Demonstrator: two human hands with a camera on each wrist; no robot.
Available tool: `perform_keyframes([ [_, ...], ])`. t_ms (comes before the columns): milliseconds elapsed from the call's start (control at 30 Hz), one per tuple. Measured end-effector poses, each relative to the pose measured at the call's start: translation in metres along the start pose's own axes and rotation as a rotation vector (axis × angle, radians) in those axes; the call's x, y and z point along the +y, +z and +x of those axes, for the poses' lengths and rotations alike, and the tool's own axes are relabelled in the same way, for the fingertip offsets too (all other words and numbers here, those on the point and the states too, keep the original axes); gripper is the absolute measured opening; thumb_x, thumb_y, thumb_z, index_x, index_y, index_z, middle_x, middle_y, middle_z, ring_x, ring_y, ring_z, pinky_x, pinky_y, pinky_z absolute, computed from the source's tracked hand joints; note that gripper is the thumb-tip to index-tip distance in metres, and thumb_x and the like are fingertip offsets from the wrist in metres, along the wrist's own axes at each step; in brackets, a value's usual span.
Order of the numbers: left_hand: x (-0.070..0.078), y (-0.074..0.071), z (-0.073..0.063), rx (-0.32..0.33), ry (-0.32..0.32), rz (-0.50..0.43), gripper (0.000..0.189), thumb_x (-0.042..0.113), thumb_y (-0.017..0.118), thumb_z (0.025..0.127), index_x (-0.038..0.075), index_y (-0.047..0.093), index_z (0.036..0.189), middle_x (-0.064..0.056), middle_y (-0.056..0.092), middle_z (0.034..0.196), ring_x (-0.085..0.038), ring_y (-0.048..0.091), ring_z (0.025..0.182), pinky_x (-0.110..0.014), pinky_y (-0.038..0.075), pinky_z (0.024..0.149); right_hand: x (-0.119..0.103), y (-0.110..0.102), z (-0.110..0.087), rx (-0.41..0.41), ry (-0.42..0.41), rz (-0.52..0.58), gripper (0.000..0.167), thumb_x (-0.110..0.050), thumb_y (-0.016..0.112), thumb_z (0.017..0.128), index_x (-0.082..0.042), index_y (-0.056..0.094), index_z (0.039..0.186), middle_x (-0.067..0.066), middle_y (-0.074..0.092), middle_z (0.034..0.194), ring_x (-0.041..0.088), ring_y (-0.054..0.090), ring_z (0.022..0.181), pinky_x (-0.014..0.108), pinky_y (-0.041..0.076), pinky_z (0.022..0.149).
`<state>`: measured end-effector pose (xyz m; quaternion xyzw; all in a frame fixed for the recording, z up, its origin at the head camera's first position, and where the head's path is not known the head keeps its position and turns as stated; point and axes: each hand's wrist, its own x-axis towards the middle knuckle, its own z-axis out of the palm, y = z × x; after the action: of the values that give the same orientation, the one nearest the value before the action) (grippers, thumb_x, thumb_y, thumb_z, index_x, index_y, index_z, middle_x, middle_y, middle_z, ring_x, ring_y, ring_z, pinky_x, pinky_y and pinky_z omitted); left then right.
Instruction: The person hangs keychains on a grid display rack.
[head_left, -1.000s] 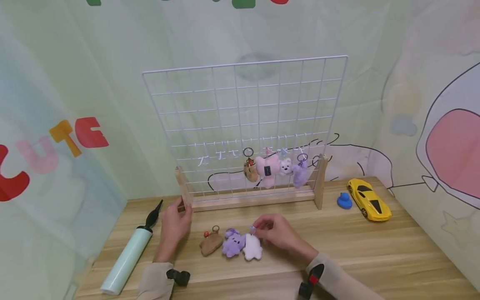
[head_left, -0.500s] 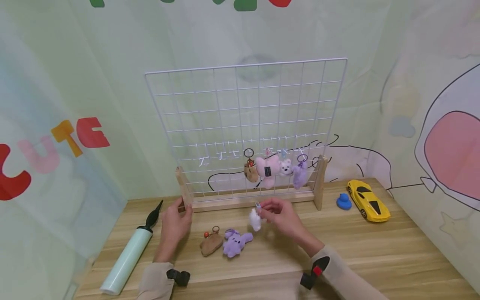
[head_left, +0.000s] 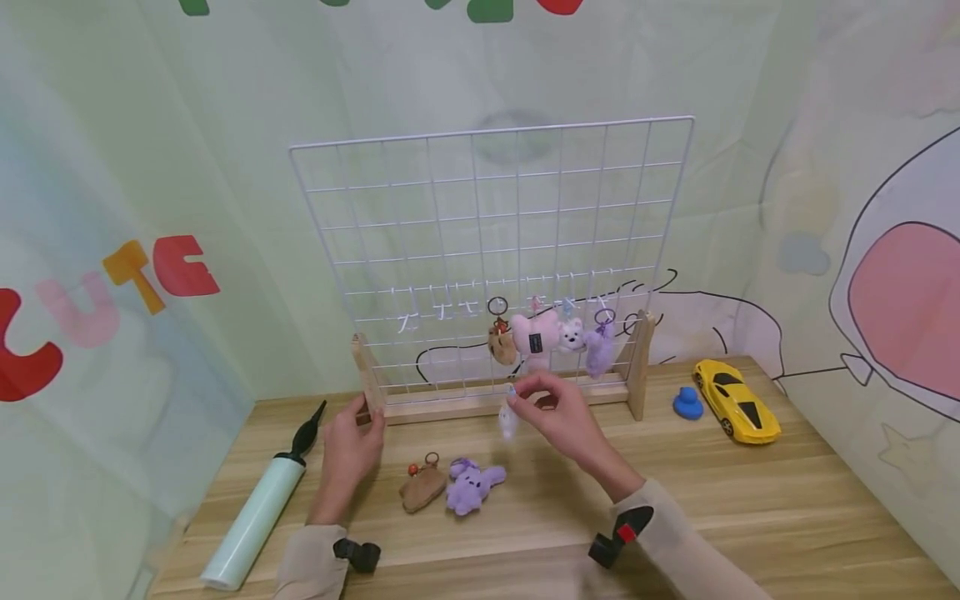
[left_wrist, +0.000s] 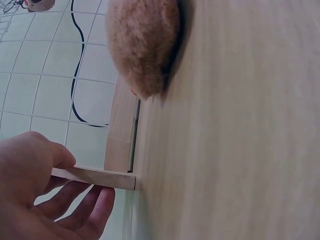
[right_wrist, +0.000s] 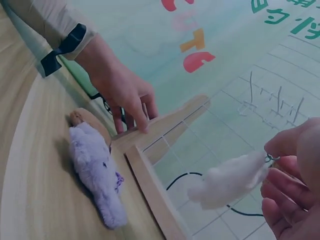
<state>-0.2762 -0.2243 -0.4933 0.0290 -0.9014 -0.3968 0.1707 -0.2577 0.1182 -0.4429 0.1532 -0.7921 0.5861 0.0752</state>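
My right hand (head_left: 558, 417) pinches a small white plush keychain (right_wrist: 230, 182) by its ring, and the plush dangles over the table in front of the rack's wooden base. My left hand (head_left: 352, 442) grips the left wooden upright (left_wrist: 100, 177) of the white wire grid rack (head_left: 492, 129), thumb on one face and fingers on the other. On the table between my hands lie a brown plush keychain (head_left: 423, 489) and a purple plush keychain (head_left: 468, 487). Hanging from the rack's hooks are a brown plush (head_left: 501, 344), a pink plush (head_left: 536, 333), a white bear (head_left: 572, 333) and a purple plush (head_left: 600, 350).
Several bare white hooks (head_left: 407, 320) hang on the left part of the grid. A mint-green hand pump (head_left: 251, 525) lies at the left. To the right of the rack are a blue rubber duck (head_left: 688, 403) and a yellow toy car (head_left: 738, 400).
My right hand has lifted the white plush keychain from beside the purple one and carried it up and forward to the rack's base. The left hand keeps its grip on the upright.
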Motion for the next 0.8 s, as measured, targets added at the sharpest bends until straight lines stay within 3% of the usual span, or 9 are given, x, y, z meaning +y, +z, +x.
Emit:
perform_keyframes([
  [267, 0.001, -0.001, 0.000, 0.000, 0.005, -0.004, 0.040, 0.013, 0.061, 0.108, -0.002, 0.063, 0.145, -0.029, 0.072, 0.135, -0.045, 0.075, 0.118, -0.060, 0.060, 0.100, -0.015, 0.000, 0.003, -0.014, -0.018, 0.095, 0.017, -0.019, 0.079, 0.100, -0.010, 0.075, 0.113, 0.012, 0.076, 0.119, 0.023, 0.076, 0.110, 0.028, 0.062, 0.091],
  [467, 0.001, -0.001, -0.001, 0.011, 0.009, 0.000, 0.039, 0.014, 0.062, 0.107, -0.002, 0.064, 0.143, -0.028, 0.073, 0.134, -0.044, 0.076, 0.118, -0.060, 0.061, 0.099, -0.028, 0.003, 0.006, -0.030, 0.010, 0.133, 0.018, -0.027, 0.078, 0.102, -0.015, 0.075, 0.115, 0.006, 0.077, 0.123, 0.023, 0.076, 0.116, 0.036, 0.062, 0.098],
  [800, -0.001, 0.001, -0.001, 0.018, 0.021, -0.001, 0.037, 0.013, 0.063, 0.107, -0.002, 0.066, 0.141, -0.028, 0.074, 0.132, -0.044, 0.076, 0.116, -0.060, 0.062, 0.097, -0.041, 0.018, 0.013, -0.002, -0.023, 0.225, 0.023, -0.023, 0.078, 0.101, -0.009, 0.076, 0.119, 0.008, 0.082, 0.112, 0.016, 0.077, 0.103, 0.028, 0.062, 0.092],
])
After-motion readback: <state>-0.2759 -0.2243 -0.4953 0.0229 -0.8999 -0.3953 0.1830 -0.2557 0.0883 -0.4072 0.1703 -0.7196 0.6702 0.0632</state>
